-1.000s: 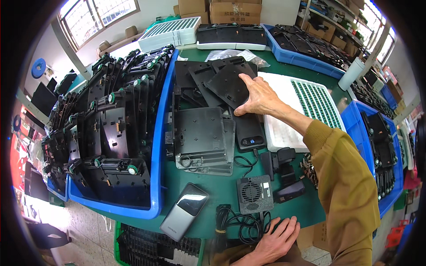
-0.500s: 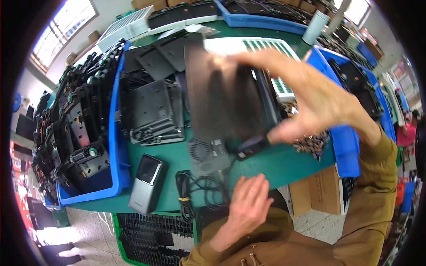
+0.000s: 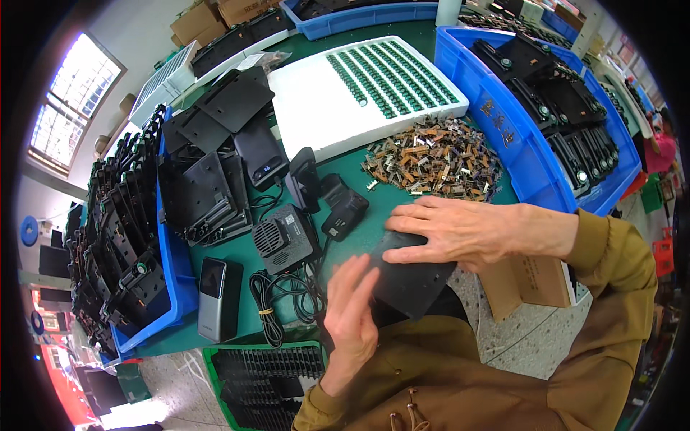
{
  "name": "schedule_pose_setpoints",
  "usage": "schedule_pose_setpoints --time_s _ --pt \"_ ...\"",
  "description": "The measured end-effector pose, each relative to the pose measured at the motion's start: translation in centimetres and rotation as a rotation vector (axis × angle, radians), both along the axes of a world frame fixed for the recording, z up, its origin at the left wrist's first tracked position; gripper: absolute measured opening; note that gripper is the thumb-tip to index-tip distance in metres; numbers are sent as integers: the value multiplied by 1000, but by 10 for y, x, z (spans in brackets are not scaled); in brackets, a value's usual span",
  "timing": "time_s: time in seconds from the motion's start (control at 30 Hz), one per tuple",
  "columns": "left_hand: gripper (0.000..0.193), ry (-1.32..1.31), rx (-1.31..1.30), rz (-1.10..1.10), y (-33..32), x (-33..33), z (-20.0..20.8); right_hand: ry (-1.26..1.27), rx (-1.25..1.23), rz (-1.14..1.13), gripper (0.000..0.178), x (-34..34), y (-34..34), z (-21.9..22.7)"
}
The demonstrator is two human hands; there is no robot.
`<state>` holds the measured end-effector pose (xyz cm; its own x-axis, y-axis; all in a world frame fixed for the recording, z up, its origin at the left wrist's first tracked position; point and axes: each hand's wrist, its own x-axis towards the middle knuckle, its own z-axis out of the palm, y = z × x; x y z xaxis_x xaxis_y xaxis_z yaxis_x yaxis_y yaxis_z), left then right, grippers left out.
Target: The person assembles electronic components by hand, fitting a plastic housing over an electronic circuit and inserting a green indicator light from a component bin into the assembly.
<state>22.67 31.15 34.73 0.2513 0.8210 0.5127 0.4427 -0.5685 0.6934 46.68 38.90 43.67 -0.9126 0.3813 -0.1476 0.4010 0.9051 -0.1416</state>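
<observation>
A flat black plastic panel [image 3: 415, 286] lies at the table's near edge in front of me. My right hand [image 3: 463, 233] grips its far right side, thumb and fingers closed over it. Beside the panel's left edge is my left hand [image 3: 351, 320], its fingers stretched out and slightly blurred; whether they touch the panel I cannot tell. Beyond my hands a loose heap of small metal-and-brown parts [image 3: 435, 161] covers part of the green table [image 3: 352, 172]. More black panels [image 3: 201, 194] are piled at the left.
Blue crates of black housings stand left [image 3: 169, 273] and right [image 3: 496, 108]. A white foam tray [image 3: 302, 108] holds rows of green-topped parts. Nearer are a speaker-like black box [image 3: 286, 237], a coiled cable [image 3: 267, 309], a grey power bank [image 3: 219, 298] and a cardboard box [image 3: 528, 284].
My right hand has brought the black panel down and toward me from above the table. My left hand has shifted left, its fingers now beside the panel. The view has turned right.
</observation>
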Motion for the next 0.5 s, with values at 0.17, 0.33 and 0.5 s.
schedule_pose_setpoints --time_s 0.17,0.33,0.5 --pt "30 200 24 -37 -2 -1 1 48 28 132 86 -16 18 -13" --pt "51 260 10 -82 0 0 4 96 -10 104 70 -18 25 -13" --pt "67 262 1 -46 -1 4 6 130 71 98 55 -19 31 -12"
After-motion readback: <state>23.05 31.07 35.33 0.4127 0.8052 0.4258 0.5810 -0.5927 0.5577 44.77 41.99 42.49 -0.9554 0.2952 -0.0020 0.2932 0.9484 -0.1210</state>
